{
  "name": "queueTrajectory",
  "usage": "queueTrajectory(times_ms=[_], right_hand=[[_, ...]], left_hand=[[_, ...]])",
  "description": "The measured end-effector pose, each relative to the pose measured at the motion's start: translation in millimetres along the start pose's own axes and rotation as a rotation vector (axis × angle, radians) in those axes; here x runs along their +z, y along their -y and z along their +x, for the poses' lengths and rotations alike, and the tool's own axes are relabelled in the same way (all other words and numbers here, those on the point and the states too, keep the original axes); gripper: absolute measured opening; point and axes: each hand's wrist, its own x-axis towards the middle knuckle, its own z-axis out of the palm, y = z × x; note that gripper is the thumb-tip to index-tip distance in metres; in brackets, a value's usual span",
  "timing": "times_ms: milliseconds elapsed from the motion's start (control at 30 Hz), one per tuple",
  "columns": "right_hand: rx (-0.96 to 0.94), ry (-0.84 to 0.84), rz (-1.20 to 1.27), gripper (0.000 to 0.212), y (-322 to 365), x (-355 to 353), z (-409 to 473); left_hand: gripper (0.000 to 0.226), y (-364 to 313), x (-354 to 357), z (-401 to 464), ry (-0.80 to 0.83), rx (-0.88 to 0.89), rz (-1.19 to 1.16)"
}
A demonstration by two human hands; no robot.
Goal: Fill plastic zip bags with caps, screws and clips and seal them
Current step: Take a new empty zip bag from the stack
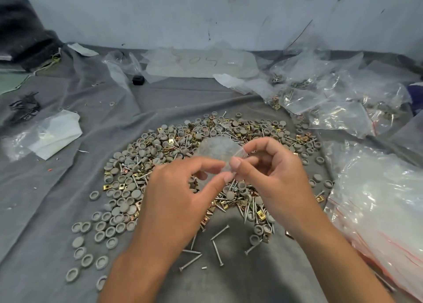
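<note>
nearest to the camera, a few loose screws (217, 249) lie on the grey cloth (45, 211) between the two forearms, well apart from each other. to the left, grey caps (100, 227) lie spread in loose rows, some with the hollow side up.

above them both hands meet over the pile. the left hand (176, 193) pinches the near edge of a small clear zip bag (217, 150) between thumb and forefinger, the other fingers curled under. the right hand (272, 172) pinches the same edge just beside it, thumb tip against the plastic, fingers bent. the bag is held up in the air above the middle of the pile, and it looks empty, though the plastic is too blurred to be sure. the hands and the bag hide the centre of the pile.

the pile (174, 142) is a mix of grey caps, silver screws and brass-coloured clips (170, 140), and it curves around the hands.

at the right edge lies a thick stack of empty zip bags (380, 211) with red seal lines. farther on the right, filled bags (338, 110) lie in a heap. on the left lies a folded white plastic sheet (55, 133), and beyond it a small heap of dark clips (25, 107). at the far side, near the wall (206, 9), there is a flat clear bag with writing (199, 62) and a small black object (138, 79).
</note>
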Motion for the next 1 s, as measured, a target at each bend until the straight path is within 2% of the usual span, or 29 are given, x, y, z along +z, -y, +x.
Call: queueTrajectory(times_ms=[133, 300, 467, 533, 633, 700, 867, 1000], right_hand=[[0.010, 0.016, -0.016, 0.029, -1, 0, -1], [0.038, 0.002, -0.072, 0.025, -4, -2, 0], [0.112, 0.005, -0.168, 0.029, -4, -13, -4], [0.183, 0.054, -0.363, 0.029, -7, -19, -10], [0.187, 0.078, -0.963, 0.028, -23, -21, -22], [0.153, 0.090, -1.182, 0.031, -29, -15, -28], [0.142, 0.111, -1.335, 0.038, -26, -2, -32], [0.118, 0.112, -1.387, 0.032, -23, 4, -38]], left_hand=[[0.011, 0, -1, 1, 0.042, -0.011, -0.017], [0.036, 1, 3, 0, 0.044, 0.056, 0.132], [0.026, 8, 5, -1, 0.007, 0.071, 0.107], [0.026, 11, 4, 1, -0.037, 0.057, 0.121], [0.028, 10, 4, 2, -0.063, 0.049, 0.172], [0.029, 9, 5, 2, -0.047, 0.081, 0.182], [0.034, 7, 6, 1, 0.002, 0.069, 0.132], [0.030, 10, 6, 0, 0.016, 0.001, 0.072]])
